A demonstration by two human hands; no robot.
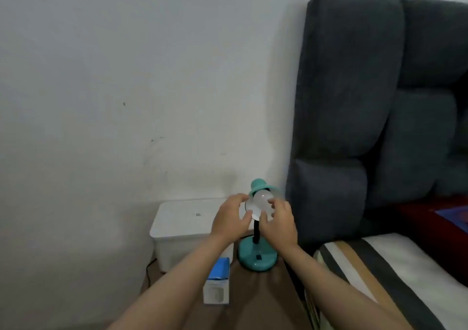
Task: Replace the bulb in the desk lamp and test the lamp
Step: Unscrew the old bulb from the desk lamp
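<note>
At near centre, beside bed [405,279]: teal desk lamp [257,257], shade tipped up, bulb [260,199] seated in it. Left hand [231,222] gripping shade rim, right hand [278,222] fingers on bulb; unclear whether unscrewing or fitting. Bulb box [217,284] standing near left of base; test not yet done.

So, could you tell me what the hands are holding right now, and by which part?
Both hands are on the teal desk lamp's head: the left hand grips the shade's rim, the right hand has fingers on the white bulb.
</note>
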